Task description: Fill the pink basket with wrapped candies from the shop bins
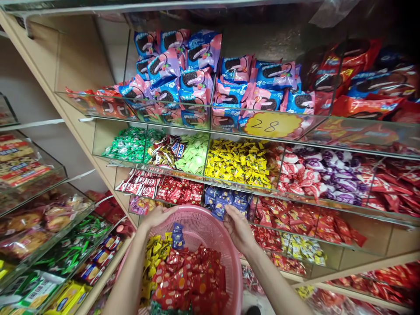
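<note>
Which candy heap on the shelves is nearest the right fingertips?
The blue heap, right at the fingertips of the right hand; the red heaps on either side lie farther from them.

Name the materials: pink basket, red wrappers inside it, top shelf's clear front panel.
Pink basket: likely molded plastic, faintly glossy, with fine, even perforations.
Red wrappers: probably plastic film, shiny, with crinkled highlights.
Clear front panel: glossy, transparent, so acrylic or glass.
</note>
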A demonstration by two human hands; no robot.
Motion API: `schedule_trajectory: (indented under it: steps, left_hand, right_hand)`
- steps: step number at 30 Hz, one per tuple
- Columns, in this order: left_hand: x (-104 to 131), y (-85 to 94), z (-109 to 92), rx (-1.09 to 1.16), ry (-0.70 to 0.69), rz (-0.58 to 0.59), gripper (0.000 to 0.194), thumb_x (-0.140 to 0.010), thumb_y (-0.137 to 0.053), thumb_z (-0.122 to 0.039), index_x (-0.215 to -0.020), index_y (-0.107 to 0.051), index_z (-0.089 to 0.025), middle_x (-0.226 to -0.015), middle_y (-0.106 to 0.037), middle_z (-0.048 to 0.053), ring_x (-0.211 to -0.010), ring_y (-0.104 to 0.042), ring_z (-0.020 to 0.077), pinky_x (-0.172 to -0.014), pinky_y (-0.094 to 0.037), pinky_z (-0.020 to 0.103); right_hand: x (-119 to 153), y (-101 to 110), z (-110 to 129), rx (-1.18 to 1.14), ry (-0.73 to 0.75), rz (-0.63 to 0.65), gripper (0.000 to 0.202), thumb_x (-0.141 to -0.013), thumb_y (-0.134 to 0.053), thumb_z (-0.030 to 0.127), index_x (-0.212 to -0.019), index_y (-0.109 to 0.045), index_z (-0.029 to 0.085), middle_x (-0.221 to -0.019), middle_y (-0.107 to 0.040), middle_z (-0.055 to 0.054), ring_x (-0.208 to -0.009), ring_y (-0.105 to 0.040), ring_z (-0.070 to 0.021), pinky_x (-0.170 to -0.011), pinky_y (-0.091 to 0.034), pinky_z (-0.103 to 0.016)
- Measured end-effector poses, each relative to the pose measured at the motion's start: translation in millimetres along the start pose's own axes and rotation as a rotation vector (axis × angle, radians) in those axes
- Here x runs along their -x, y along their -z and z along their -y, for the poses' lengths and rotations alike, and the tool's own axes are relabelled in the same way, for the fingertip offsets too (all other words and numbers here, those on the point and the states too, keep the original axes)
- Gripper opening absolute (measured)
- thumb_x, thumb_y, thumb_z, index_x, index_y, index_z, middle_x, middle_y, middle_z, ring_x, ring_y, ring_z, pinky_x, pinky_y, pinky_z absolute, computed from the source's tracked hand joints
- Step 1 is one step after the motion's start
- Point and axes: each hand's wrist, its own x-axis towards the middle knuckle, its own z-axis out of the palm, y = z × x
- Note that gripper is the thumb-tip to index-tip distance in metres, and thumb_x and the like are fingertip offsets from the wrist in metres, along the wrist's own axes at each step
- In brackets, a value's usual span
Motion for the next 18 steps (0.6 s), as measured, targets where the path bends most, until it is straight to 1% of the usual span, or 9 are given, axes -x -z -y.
schedule_trajectory:
  steps: [3, 6, 9, 12, 14, 18]
  left_hand:
    - [1, -0.5, 2, -0.001, 0.017, -0.009, 0.057, -0.057, -0.039, -0.077, -0.048, -0.043, -0.020, -0.044, -0.045, 0.000, -0.050, -0.046, 0.0168, -0.051, -0.027, 0.025]
    - [1, -1.1, 5, 0.010, 0.028, -0.017, 0.058, -0.056, -0.039, -0.077, -0.047, -0.042, -0.020, -0.044, -0.046, 0.000, -0.049, -0.046, 0.0166, -0.051, -0.027, 0.025]
    - [1, -1.4, 6, 0.009, 0.029, -0.023, 0.057, -0.056, -0.040, -0.077, -0.046, -0.041, -0.021, -0.044, -0.045, 0.000, -0.049, -0.046, 0.0162, -0.051, -0.027, 0.025]
    - [0, -1.4, 5, 0.001, 0.022, -0.036, 0.057, -0.057, -0.040, -0.076, -0.045, -0.040, -0.021, -0.043, -0.044, -0.001, -0.048, -0.045, 0.0159, -0.051, -0.026, 0.025]
    - [0, -1.5, 5, 0.005, 0.015, -0.039, 0.056, -0.057, -0.041, -0.075, -0.045, -0.040, -0.020, -0.042, -0.043, -0.001, -0.048, -0.045, 0.0158, -0.050, -0.026, 0.025]
    - [-2, -2.3, 6, 0.022, 0.000, -0.030, 0.056, -0.057, -0.041, -0.075, -0.045, -0.039, -0.020, -0.042, -0.042, -0.001, -0.048, -0.044, 0.0156, -0.050, -0.025, 0.025]
  right_hand:
    - [4, -7, -10, -0.004, -0.030, 0.054, 0.023, -0.062, -0.073, 0.031, -0.073, -0.056, 0.019, -0.060, -0.053, 0.007, -0.051, -0.046, -0.0052, -0.047, -0.037, -0.015]
    - [8, -12, -22, -0.032, -0.098, 0.085, 0.022, -0.063, -0.072, 0.032, -0.072, -0.056, 0.020, -0.058, -0.054, 0.007, -0.050, -0.047, -0.0054, -0.045, -0.034, -0.016]
    - [13, -16, -33, -0.023, -0.186, 0.103, 0.024, -0.062, -0.073, 0.031, -0.078, -0.059, 0.021, -0.069, -0.061, 0.006, -0.055, -0.051, -0.0067, -0.044, -0.032, -0.016]
    - [18, -18, -40, -0.032, -0.298, 0.179, 0.027, -0.063, -0.072, 0.027, -0.088, -0.061, 0.022, -0.080, -0.064, 0.003, -0.060, -0.053, -0.0065, -0.044, -0.033, -0.015]
    - [20, -18, -43, -0.051, -0.358, 0.207, 0.029, -0.065, -0.071, 0.025, -0.092, -0.062, 0.022, -0.082, -0.064, 0.002, -0.059, -0.052, -0.0059, -0.044, -0.035, -0.014]
    - [22, -15, -49, -0.084, -0.430, 0.228, 0.031, -0.066, -0.070, 0.025, -0.096, -0.061, 0.023, -0.084, -0.064, 0.001, -0.056, -0.053, -0.0054, -0.045, -0.040, -0.014]
